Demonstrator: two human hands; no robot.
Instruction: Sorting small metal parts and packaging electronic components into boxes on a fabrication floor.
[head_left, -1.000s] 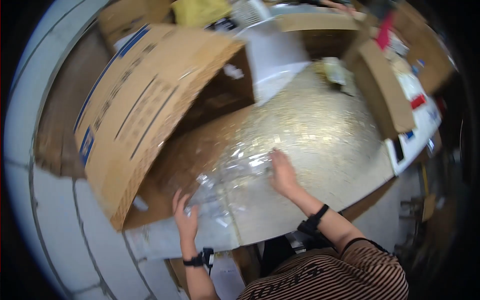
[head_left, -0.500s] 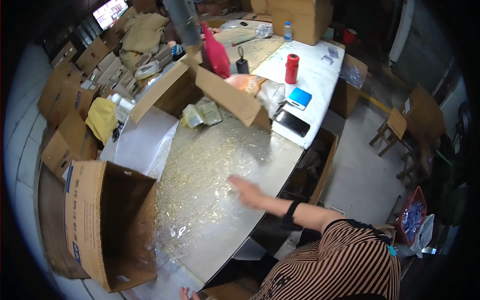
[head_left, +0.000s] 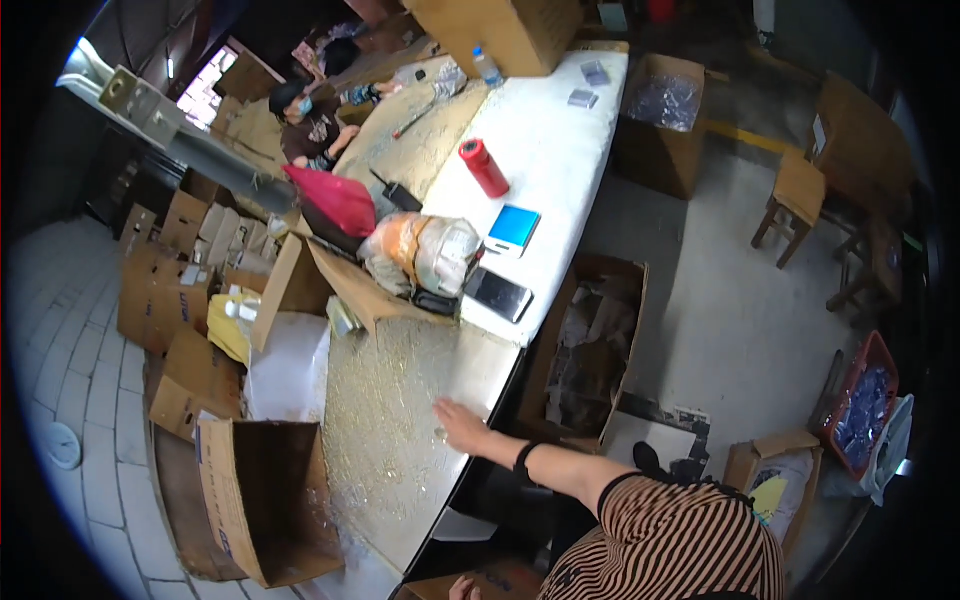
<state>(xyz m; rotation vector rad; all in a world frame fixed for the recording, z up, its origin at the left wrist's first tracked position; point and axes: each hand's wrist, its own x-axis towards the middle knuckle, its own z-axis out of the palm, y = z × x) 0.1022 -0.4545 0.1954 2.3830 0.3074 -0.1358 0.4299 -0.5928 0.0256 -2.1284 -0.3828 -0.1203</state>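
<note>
My right hand (head_left: 462, 425) is over the table, its fingers stretched out and nothing gripped in them. Beneath and beyond it, many small shiny gold-coloured bits (head_left: 385, 400) lie scattered on the pale tabletop (head_left: 480, 375). Only the fingertips of my left hand (head_left: 464, 589) show, at the lower edge beside a brown carton below the table; they look slightly apart, with nothing seen in them. An open cardboard box (head_left: 222, 500) lies on its side at the table's left end, its mouth facing the bits.
Beyond my right hand are a dark phone (head_left: 498, 295), a blue-screened scale (head_left: 514, 230), a red flask (head_left: 484, 168) and a stuffed plastic bag (head_left: 440, 252). A masked person (head_left: 312, 130) sits at the far table. Wooden stools (head_left: 795, 195) and a red basket (head_left: 862, 410) stand right.
The whole view has shifted, bringing the far person and more floor into sight. My right hand stays stretched out over the table, now nearer its right edge.
</note>
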